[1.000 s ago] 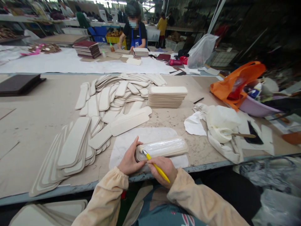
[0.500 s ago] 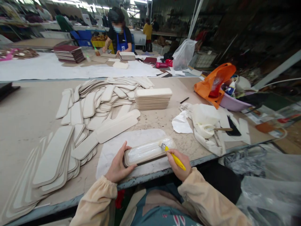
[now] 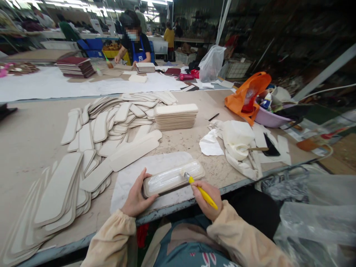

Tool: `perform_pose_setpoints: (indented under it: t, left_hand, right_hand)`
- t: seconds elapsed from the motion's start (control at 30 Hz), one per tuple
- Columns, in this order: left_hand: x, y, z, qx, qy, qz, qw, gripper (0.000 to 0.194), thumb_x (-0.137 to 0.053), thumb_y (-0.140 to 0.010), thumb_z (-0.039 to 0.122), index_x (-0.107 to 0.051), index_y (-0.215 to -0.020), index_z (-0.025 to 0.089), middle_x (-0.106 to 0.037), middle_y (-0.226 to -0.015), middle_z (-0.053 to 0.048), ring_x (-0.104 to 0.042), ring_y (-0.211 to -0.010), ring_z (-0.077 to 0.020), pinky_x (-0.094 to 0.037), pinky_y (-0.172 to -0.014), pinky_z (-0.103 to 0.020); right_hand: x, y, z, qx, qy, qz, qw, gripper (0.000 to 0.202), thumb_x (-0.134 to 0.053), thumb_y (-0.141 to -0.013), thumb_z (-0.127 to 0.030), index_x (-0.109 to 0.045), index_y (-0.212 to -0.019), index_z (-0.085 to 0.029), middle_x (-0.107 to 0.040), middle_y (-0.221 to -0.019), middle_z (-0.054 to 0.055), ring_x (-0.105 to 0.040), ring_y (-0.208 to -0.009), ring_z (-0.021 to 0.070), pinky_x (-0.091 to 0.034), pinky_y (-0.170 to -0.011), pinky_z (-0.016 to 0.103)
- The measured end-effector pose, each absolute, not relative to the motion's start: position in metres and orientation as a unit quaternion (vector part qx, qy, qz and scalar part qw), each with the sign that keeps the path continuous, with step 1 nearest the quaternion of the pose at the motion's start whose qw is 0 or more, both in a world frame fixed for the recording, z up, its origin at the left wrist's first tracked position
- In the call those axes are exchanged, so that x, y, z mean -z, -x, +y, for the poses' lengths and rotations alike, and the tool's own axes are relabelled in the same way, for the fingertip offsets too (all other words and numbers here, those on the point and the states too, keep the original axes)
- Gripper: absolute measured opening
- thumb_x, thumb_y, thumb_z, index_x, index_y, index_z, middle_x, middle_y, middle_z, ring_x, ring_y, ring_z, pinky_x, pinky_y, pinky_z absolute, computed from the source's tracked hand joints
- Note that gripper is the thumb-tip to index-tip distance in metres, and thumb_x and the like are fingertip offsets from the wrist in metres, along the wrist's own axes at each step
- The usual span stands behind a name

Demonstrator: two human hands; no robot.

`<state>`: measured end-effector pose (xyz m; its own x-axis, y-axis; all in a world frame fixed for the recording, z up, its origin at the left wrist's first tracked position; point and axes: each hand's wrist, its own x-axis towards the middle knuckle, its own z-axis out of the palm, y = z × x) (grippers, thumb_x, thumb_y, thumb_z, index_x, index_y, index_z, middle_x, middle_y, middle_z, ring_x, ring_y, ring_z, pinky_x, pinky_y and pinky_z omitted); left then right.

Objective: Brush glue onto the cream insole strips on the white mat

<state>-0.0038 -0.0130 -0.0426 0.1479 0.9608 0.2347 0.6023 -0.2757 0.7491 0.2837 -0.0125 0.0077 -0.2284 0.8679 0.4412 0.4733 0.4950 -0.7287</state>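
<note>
Near the table's front edge lies a small stack of long, rounded off-white panels (image 3: 164, 181), its top one coated with a wet, shiny white layer like glue. My left hand (image 3: 139, 195) grips the left end of that stack, thumb along the near side and fingers behind. In my right hand (image 3: 207, 198) is a brush with a yellow handle (image 3: 209, 199); its bristles press on the coated top, right of the middle. Under the stack spreads a white sheet (image 3: 122, 189). More loose panels (image 3: 58, 189) fan out to the left.
A neat stack of panels (image 3: 176, 120) stands behind the sheet. To the right are a white, glue-smeared container (image 3: 238, 134) with a stick, an orange bag (image 3: 247, 98) and a lilac basin (image 3: 271, 116). A co-worker (image 3: 136, 46) sits at the table opposite.
The brush has moved a little left along the coated panel, my right hand with it. My left hand still holds the stack's end. The whole view has shifted slightly.
</note>
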Motion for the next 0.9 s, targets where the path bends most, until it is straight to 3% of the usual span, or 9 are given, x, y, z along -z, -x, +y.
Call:
perform_pose_setpoints:
  t: [0.13,0.27,0.5,0.7,0.9]
  left_hand:
    - [0.043,0.004,-0.013,-0.357,-0.713,0.547,0.255,0.094,-0.068,-0.071,0.034,-0.011,-0.145,0.023,-0.048,-0.123,-0.009,-0.05,-0.114,-0.0244,-0.039,-0.102,-0.044]
    - [0.043,0.004,-0.013,-0.356,-0.717,0.545,0.249,0.094,-0.068,-0.071,0.034,-0.011,-0.145,0.023,-0.048,-0.123,-0.009,-0.05,-0.114,-0.0244,-0.039,-0.102,-0.043]
    - [0.039,0.003,-0.013,-0.353,-0.722,0.544,0.24,0.091,-0.067,-0.072,0.034,-0.013,-0.144,0.023,-0.049,-0.123,-0.009,-0.052,-0.113,-0.0247,-0.04,-0.101,-0.043]
    - [0.039,0.004,-0.013,-0.351,-0.726,0.54,0.24,0.089,-0.067,-0.073,0.032,-0.014,-0.144,0.024,-0.047,-0.125,-0.01,-0.048,-0.117,-0.0264,-0.037,-0.103,-0.047]
    - [0.038,0.003,-0.015,-0.354,-0.734,0.524,0.247,0.089,-0.066,-0.072,0.032,-0.014,-0.144,0.024,-0.045,-0.125,-0.012,-0.047,-0.116,-0.0272,-0.038,-0.101,-0.047]
  right_hand:
    - [-0.005,-0.256,-0.023,-0.285,0.37,-0.788,0.401,0.012,-0.05,-0.087,-0.017,-0.058,-0.095,-0.019,-0.065,-0.08,0.004,-0.062,-0.074,0.0146,-0.048,-0.07,0.025]
    - [-0.001,-0.263,-0.02,-0.284,0.403,-0.778,0.389,0.011,-0.049,-0.087,-0.018,-0.058,-0.094,-0.019,-0.064,-0.078,0.003,-0.061,-0.071,0.0141,-0.048,-0.068,0.025]
    - [-0.002,-0.319,-0.009,-0.161,0.525,-0.734,0.4,0.008,-0.052,-0.087,-0.019,-0.059,-0.09,-0.019,-0.063,-0.073,0.001,-0.061,-0.062,0.0125,-0.048,-0.063,0.023]
    - [0.002,-0.318,-0.006,-0.086,0.486,-0.769,0.406,0.013,-0.052,-0.086,-0.017,-0.06,-0.096,-0.018,-0.068,-0.084,0.005,-0.065,-0.074,0.0161,-0.052,-0.071,0.026]
    - [0.007,-0.29,-0.014,-0.18,0.382,-0.807,0.412,0.017,-0.053,-0.086,-0.015,-0.058,-0.101,-0.02,-0.069,-0.089,0.005,-0.067,-0.08,0.0176,-0.054,-0.076,0.027]
